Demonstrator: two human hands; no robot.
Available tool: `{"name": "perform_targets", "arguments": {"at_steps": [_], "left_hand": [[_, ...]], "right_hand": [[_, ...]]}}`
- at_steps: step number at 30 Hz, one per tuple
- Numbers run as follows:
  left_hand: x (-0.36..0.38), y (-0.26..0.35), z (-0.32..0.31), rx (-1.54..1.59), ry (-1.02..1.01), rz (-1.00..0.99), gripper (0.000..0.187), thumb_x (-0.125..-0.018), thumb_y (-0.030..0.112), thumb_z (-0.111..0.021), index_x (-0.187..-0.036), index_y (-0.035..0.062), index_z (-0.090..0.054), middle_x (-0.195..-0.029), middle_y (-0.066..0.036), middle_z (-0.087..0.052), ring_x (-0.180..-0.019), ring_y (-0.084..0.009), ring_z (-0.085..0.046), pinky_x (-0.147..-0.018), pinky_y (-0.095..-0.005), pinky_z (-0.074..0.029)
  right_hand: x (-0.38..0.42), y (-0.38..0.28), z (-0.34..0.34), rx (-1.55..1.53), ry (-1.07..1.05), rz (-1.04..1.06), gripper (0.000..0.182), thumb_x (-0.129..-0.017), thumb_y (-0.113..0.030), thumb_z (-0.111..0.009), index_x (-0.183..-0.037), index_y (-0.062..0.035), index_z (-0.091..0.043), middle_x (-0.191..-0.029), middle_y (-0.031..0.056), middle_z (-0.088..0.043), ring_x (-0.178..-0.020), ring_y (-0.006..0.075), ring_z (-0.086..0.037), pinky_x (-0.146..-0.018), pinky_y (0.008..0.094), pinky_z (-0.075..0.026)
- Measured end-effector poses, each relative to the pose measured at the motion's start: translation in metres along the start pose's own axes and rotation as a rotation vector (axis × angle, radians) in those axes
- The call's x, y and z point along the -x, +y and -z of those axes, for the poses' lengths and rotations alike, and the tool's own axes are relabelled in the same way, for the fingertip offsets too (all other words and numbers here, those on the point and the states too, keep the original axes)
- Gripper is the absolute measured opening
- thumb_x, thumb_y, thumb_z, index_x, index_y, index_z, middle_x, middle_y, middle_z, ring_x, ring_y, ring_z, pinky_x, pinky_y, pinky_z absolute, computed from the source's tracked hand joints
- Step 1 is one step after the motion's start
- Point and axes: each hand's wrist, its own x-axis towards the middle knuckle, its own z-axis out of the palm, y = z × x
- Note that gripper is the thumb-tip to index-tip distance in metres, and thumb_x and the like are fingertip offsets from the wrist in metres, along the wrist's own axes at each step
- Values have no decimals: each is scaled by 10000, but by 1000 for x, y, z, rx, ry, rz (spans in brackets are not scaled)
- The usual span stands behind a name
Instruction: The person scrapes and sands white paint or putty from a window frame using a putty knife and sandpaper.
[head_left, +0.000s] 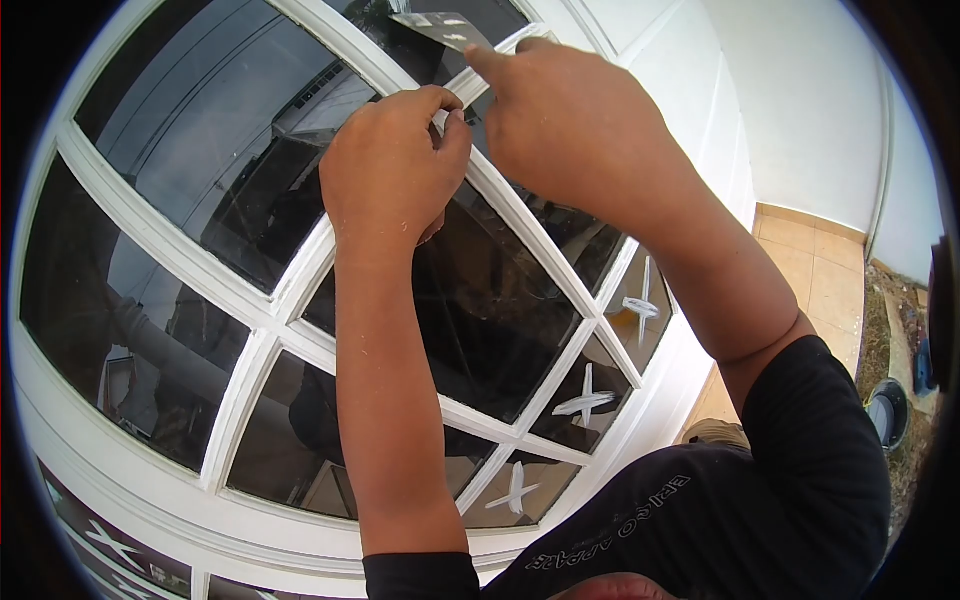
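Note:
My right hand (pixel 560 125) grips a putty knife (pixel 443 30), its flat metal blade pointing left over an upper glass pane. The index finger stretches along the blade, and the knife's handle is hidden in the palm. Just to the left, my left hand (pixel 392 165) is closed against a white window bar (pixel 490 185). Its thumb and index finger curl together, and whatever they may hold is hidden. Both hands are at the white-framed window (pixel 265 330), whose dark panes reflect the surroundings.
White cross marks (pixel 585 403) are on several small panes at the right edge and lower left. To the right are a white wall (pixel 810 110), a tiled floor (pixel 810 275) and a dark bucket (pixel 886 412) on the ground outside.

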Motion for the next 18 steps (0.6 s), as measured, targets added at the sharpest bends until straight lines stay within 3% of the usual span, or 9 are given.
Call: {"name": "perform_targets", "arguments": {"at_steps": [18], "left_hand": [[1,0,-1,-44,10,-10,197,-884,263,-692,-1025,169,-792,-889,-52,-760,-889,-277,-715,-805,-420,-570]], "right_hand": [[-8,-6,1,12,42,31,238,-849,-194,-688,-968,-10,-780,-917,216,-748,-802,360,-766,-714,431,-620]]}}
